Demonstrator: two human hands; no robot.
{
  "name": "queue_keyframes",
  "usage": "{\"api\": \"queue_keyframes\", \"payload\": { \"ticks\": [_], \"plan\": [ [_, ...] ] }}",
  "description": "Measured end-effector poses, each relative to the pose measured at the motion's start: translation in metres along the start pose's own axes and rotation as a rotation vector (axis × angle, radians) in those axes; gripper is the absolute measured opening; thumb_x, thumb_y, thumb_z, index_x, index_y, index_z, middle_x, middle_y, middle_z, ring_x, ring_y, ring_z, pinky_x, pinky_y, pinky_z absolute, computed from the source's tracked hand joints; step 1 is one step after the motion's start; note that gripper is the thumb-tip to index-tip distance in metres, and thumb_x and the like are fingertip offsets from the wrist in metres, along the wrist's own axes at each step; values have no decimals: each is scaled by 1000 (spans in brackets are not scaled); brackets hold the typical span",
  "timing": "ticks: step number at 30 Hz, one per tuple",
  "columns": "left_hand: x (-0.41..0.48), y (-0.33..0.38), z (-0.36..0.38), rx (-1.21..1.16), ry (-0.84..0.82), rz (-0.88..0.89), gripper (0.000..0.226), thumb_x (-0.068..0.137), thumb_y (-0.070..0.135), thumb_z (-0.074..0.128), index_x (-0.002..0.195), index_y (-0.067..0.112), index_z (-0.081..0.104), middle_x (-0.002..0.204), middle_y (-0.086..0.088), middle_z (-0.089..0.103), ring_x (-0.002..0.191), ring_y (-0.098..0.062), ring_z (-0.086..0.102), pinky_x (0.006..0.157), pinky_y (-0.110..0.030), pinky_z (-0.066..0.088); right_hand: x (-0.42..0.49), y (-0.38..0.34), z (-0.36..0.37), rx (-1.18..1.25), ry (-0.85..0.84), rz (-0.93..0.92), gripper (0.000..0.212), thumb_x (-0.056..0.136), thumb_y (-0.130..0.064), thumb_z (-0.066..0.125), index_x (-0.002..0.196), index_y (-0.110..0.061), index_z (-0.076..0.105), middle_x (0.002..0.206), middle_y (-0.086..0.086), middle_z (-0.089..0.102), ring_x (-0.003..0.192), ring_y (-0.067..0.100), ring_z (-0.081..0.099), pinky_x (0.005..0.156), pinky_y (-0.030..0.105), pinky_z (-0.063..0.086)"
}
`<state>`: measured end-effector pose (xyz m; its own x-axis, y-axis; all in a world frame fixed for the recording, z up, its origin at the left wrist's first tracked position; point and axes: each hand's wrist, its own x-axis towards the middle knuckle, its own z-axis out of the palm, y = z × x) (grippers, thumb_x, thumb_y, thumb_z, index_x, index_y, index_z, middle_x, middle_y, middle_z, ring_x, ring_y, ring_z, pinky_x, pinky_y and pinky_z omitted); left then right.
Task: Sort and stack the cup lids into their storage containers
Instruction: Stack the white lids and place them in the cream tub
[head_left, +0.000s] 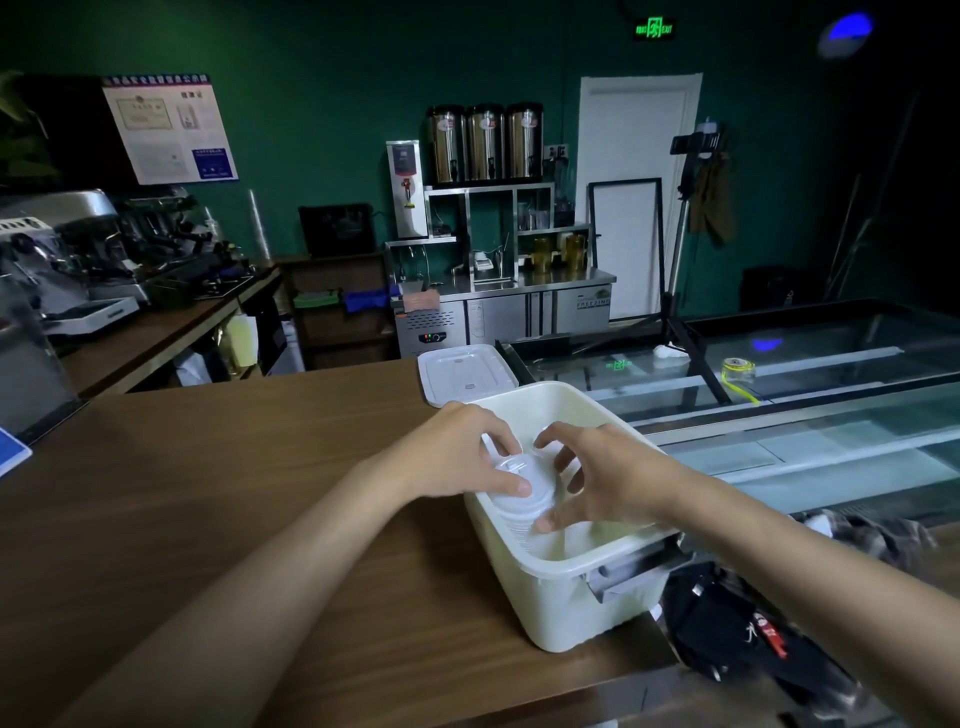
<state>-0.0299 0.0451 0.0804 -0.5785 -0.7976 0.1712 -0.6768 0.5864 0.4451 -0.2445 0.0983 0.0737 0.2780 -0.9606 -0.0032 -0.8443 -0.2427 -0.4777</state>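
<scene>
Head view. Item 1: white plastic storage container (566, 613), open-topped, standing at the right end of the brown wooden worktop (249, 499), one corner reaching the worktop's near right edge; a grey handle shows on its near end, partly in shadow. Item 2: stack of cup lids (522, 496), white and translucent, upright inside the container against its left wall; the lower part of the stack is hidden by the wall and by fingers, so the number of lids cannot be told. Item 3: left hand (465, 460), fingers curled over the top lid, thumb on its near rim. Item 4: right hand (610, 480), fingers spread and bent round the right side of the stack, thumb low against its side; several fingertips are lost behind the lids. Both hands grip the stack. Item 5: flat white container cover (465, 371), lying on the worktop just behind the container, its near edge hidden by it. Item 6: glass display case (831, 364) to the right, carrying a roll of yellow tape (737, 370). Item 7: black bag (727, 629) below the worktop's right end, dim and hard to make out. Item 8: espresso machine (67, 249) at far left, cut off by the frame edge.
</scene>
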Motion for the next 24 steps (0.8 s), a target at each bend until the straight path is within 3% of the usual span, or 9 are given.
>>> {"api": "queue_keyframes", "payload": {
  "ticks": [6, 12, 15, 24],
  "plan": [
    [5, -1, 1, -2, 19, 8, 36, 71, 46, 92, 101, 30, 80, 98, 17, 72, 81, -1, 67, 85, -34, 57, 1, 5, -2, 1, 44, -27, 77, 66, -52, 95, 132, -24, 68, 111, -12, 70, 88, 9, 70, 84, 24, 56],
    [9, -9, 0, 38, -45, -2, 51, 61, 57, 93, 103, 32, 81, 97, 9, 74, 83, -3, 68, 85, -33, 57, 8, 4, -3, -15, 22, -10, 54, 67, -49, 96, 110, -26, 75, 108, -11, 68, 88, 4, 64, 76, 19, 48],
    [13, -12, 1, 53, -73, 3, 52, 63, 58, 92, 106, 32, 80, 98, 8, 74, 86, -4, 68, 86, -34, 57, 12, 2, -5, -39, 3, 1, 53, 68, -47, 96, 110, -21, 76, 108, -8, 70, 91, 12, 67, 84, 25, 53],
    [19, -19, 7, 127, -169, -13, 62, 61, 71, 82, 111, 34, 78, 100, 11, 70, 92, -5, 64, 90, -35, 56, 17, 8, 3, -20, -42, 19, 45, 69, -45, 95, 102, -21, 76, 101, -5, 73, 90, 15, 70, 83, 28, 56]
  ]
}}
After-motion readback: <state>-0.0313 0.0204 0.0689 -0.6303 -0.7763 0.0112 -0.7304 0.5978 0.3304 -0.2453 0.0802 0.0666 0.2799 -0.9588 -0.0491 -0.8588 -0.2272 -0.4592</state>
